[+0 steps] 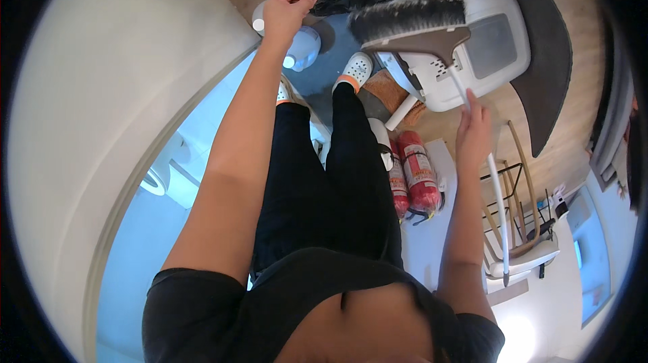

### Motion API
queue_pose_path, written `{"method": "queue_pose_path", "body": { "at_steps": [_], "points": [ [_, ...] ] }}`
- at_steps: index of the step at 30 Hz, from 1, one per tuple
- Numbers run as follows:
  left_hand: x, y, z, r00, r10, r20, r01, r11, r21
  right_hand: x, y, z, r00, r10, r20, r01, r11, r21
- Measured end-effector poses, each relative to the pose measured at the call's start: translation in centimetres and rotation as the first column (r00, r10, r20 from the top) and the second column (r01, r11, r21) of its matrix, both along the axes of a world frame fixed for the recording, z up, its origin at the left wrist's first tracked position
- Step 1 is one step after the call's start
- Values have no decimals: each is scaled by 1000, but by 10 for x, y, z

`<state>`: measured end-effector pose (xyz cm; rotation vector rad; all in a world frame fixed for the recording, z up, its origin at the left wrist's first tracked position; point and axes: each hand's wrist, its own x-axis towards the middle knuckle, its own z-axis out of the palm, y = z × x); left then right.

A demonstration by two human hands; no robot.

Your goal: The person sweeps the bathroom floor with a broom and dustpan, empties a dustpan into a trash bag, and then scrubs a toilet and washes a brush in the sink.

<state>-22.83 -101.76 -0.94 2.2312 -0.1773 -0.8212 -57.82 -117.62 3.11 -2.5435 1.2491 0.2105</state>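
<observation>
My right hand (474,133) is wrapped round the white handle of a broom (422,42), raised off the floor. Its brown head points away from me, and the black and grey bristles face up and away. Stretched forward, my left hand (287,15) has thumb and fingertips pinched together beside an open black trash bag (317,5). What the pinch holds, if anything, is too small to make out. Inside the bag lie crumpled white and green scraps. Behind the broom head stands a white and grey enclosed litter box (503,45) with a translucent flap.
Two red fire extinguishers (420,170) stand right of my legs. Large pale bottles (305,49) stand by my shoes on a blue-grey mat. A dark curved mat (550,45) borders the litter box. A wooden-framed chair (520,187) is at right, a bathroom doorway (175,120) at left.
</observation>
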Motion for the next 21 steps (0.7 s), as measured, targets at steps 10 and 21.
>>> {"method": "queue_pose_path", "body": {
  "at_steps": [10, 21],
  "points": [
    [8, -20, -79, 958, 24, -287, -46, 996, -72, 151, -122, -124, 982, 76, -173, -85, 996, -42],
    [15, -50, -101, 754, 232, -614, -223, 970, 92, 185, -159, -194, 924, 30, -382, -56, 997, -59]
  ]
}}
